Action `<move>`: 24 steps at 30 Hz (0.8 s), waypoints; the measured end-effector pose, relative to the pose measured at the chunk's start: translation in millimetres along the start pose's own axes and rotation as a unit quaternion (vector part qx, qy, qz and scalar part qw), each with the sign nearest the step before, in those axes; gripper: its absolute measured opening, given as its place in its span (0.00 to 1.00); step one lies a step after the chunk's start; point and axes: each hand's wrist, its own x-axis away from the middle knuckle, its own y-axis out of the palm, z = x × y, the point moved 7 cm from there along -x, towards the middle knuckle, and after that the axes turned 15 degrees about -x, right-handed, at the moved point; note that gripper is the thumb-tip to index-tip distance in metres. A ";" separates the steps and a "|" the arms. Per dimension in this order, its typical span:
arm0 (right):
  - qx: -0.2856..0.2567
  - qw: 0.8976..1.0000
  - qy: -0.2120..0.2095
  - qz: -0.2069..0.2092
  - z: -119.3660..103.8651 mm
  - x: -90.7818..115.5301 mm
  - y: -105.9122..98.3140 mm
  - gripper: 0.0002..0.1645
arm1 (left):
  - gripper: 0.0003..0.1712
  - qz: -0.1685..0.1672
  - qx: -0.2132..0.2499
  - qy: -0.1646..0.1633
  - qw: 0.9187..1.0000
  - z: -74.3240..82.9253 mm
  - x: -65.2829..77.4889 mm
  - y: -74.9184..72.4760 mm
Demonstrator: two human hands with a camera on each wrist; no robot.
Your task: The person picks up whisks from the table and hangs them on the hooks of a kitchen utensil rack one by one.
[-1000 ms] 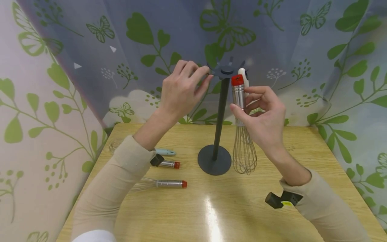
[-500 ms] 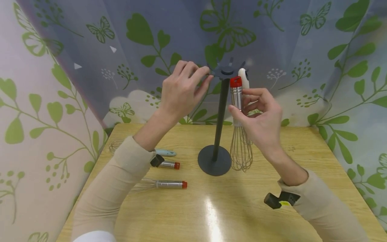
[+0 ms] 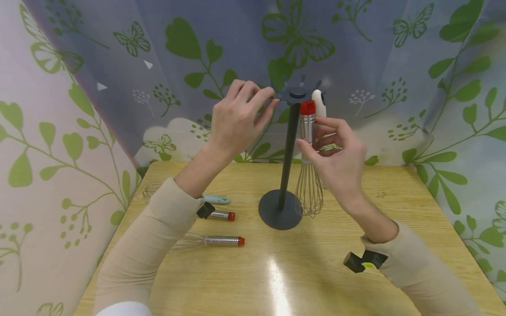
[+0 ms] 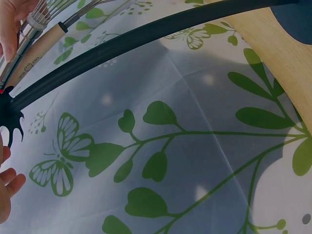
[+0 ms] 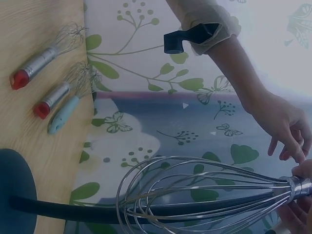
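Patterned cloth (image 3: 237, 26) with green leaves and butterflies makes the background behind the wooden worktop (image 3: 324, 276). From the head view, I count five whisks and one dark stand (image 3: 290, 149). Three of them lie on the worktop at the left: one blue-handled whisk (image 3: 216, 199) and two red-ended whisks (image 3: 223, 240). One white-handled whisk (image 3: 319, 103) is upright beside the stand's top, and the steel whisk (image 3: 307, 127) is raised before it. Both forearms reach forward and up. The right hand (image 3: 340, 153) grips the steel whisk's handle between thumb and fingers, red end up. The left hand (image 3: 239, 112) pinches the stand at its top edge, across the pole from this whisk. In the left wrist view, the edge cuts most of the left hand. In the right wrist view, the steel whisk's wires pass before the pole, and the left hand shows beyond them, fingers bent.
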 end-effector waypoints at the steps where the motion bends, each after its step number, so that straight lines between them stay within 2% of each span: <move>1: 0.002 1.000 -0.003 0.001 -0.4 0.4 0.1 0.27 | 0.14 0.000 0.000 0.000 1.000 0.1 0.0 0.0; 9: 0.029 0.999 -0.034 -0.002 -0.2 2.2 2.0 0.28 | 0.14 -0.001 -0.001 -0.003 1.000 0.2 0.5 0.0; 16: 0.057 0.996 -0.063 -0.020 -0.4 2.3 3.9 0.30 | 0.14 -0.002 0.003 -0.005 1.000 1.1 0.6 0.4; 24: 0.073 0.994 -0.073 -0.026 -1.2 2.0 5.2 0.31 | 0.14 -0.004 0.004 -0.008 1.000 0.9 0.9 0.7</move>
